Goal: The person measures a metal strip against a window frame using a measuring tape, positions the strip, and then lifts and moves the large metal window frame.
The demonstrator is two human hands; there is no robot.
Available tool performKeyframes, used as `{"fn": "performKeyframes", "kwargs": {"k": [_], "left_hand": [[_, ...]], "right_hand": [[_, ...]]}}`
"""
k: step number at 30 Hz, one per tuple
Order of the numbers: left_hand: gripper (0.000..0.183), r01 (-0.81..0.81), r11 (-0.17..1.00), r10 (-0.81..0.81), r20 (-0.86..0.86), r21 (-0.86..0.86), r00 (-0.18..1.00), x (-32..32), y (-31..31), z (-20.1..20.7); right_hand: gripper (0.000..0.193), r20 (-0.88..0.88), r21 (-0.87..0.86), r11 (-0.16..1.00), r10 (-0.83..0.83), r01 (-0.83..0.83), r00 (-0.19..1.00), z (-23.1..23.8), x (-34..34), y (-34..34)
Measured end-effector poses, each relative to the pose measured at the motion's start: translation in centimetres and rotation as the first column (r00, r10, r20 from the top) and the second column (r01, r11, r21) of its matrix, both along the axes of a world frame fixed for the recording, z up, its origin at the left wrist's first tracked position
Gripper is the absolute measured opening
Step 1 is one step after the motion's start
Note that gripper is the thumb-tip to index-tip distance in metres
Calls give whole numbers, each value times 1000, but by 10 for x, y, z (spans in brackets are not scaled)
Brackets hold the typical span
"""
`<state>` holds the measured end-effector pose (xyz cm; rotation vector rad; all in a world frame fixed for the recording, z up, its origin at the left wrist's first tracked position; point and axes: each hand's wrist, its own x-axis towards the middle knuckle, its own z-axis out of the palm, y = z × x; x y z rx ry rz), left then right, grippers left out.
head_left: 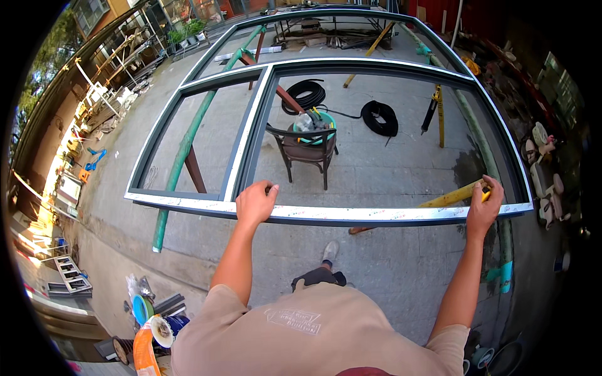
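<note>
A large window frame (376,214), dark grey with white film along its faces, lies across supports in front of me. My left hand (256,202) is closed, fingers curled, over the near rail beside the upright divider (251,135). What its fingers hold, if anything, is hidden. Toward the right end of the same rail, my right hand (485,203) is closed with thumb and fingers around a small yellow thing (486,195). Its kind cannot be made out.
Green pipes (188,141) and a yellow leg (453,196) support the frame. Beneath it stand a dark chair (307,153) with a teal basin (332,119), and two black coils (380,119). Buckets (142,308) and an orange-white bag (145,351) sit at lower left.
</note>
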<state>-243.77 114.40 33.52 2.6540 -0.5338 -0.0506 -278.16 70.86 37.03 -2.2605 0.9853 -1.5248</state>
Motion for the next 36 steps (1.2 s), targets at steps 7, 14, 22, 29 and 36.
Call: {"fn": "performKeyframes", "kwargs": {"k": [7, 14, 22, 29, 36], "left_hand": [[30, -52, 997, 52, -12, -56, 999, -3, -9, 1], [28, -60, 996, 63, 45, -65, 997, -1, -2, -9], [29, -59, 998, 58, 42, 11, 997, 3, -7, -6], [30, -59, 998, 59, 63, 7, 996, 0, -6, -8], [31, -68, 997, 66, 73, 31, 995, 0, -7, -9]], "right_hand": [[20, -169, 1, 996, 85, -86, 982, -42, 65, -28], [18, -244, 102, 994, 66, -42, 967, -44, 69, -26], [24, -353, 253, 965, 152, -62, 923, -50, 70, -34], [31, -508, 329, 944, 199, -24, 838, -47, 71, -29], [33, -580, 328, 945, 199, 3, 790, -49, 71, -28]]}}
